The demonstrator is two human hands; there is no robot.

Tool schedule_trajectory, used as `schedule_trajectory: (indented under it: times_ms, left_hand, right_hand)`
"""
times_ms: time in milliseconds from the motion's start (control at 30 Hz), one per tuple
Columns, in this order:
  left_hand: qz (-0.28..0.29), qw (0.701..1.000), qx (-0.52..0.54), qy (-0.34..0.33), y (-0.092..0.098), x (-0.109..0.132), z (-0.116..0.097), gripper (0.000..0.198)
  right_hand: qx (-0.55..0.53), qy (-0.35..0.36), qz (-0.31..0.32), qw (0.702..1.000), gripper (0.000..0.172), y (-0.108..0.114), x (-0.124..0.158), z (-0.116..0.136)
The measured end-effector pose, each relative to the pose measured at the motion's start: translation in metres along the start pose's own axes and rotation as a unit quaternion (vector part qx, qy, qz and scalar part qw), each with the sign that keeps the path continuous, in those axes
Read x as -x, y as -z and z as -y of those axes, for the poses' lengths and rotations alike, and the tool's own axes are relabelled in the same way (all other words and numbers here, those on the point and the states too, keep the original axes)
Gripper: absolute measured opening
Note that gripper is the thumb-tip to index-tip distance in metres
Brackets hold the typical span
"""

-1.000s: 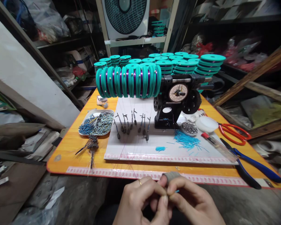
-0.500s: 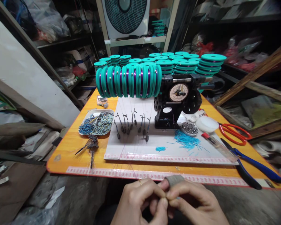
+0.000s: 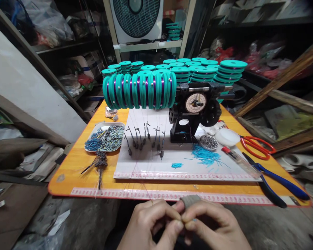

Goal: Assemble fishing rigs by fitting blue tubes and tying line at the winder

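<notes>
Just in front of the table's near edge, my left hand [image 3: 152,224] and my right hand [image 3: 211,222] meet fingertip to fingertip, both in a pinch. A speck of blue shows between my right thumb and index finger; the rest of it is hidden. What the left fingertips pinch is too small to make out. A grey wrap [image 3: 191,200] covers one finger of the right hand. Thin purple line [image 3: 145,187] runs down toward my left hand from a row of teal spools [image 3: 139,90]. Short blue pieces [image 3: 206,156] lie on the white board [image 3: 135,166].
A black winding machine with a dial [image 3: 195,103] carries the spools. Dark weights on stems [image 3: 130,151] hang over the board. Left lies a tray [image 3: 104,150] of small tubes; right are a dish of metal bits [image 3: 208,142], red scissors [image 3: 258,147] and blue-handled pliers [image 3: 284,180].
The view has shifted slightly, so the table and hands sit a little further left. Both hands keep the same pinch, fingertips together.
</notes>
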State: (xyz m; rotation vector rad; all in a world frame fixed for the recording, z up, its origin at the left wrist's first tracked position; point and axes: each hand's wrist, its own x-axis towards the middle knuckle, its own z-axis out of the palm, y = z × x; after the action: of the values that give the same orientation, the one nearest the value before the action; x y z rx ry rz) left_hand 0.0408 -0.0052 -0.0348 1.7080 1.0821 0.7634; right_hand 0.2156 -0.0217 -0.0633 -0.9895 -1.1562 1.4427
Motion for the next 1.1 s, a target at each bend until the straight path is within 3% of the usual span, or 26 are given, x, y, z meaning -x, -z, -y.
schedule_trajectory:
  times_ms: [300,400,567,667,800,933,1100]
  left_hand:
    - [0.005,0.998,0.061,-0.002,-0.001,0.001,0.0,0.014]
    - [-0.026,0.998,0.06,0.013,-0.007,0.003,0.006,0.015]
    - [-0.134,0.988,0.071,0.036,-0.016,0.0,0.011,0.009]
    - [-0.111,0.984,0.13,0.056,-0.019,-0.004,0.012,0.011]
    - [-0.112,0.957,0.242,0.11,-0.024,-0.004,0.013,0.03]
    - [-0.133,0.948,0.257,0.134,-0.029,-0.004,0.013,0.04]
    - [-0.136,0.952,0.242,0.131,-0.032,-0.006,0.016,0.039]
  right_hand:
    - [-0.215,-0.057,0.041,0.974,0.004,-0.005,-0.002,-0.019]
    - [-0.24,-0.06,0.04,0.968,0.003,-0.005,-0.003,-0.02]
    - [-0.116,-0.028,-0.048,0.992,0.006,-0.009,-0.001,-0.011]
    - [-0.013,0.044,-0.104,0.994,0.01,-0.016,0.0,-0.005]
    - [0.096,0.138,-0.182,0.969,0.014,-0.023,0.0,-0.002]
    - [0.146,0.158,-0.181,0.96,0.019,-0.021,0.001,-0.004]
    - [0.154,0.145,-0.195,0.958,0.007,-0.015,0.0,-0.004]
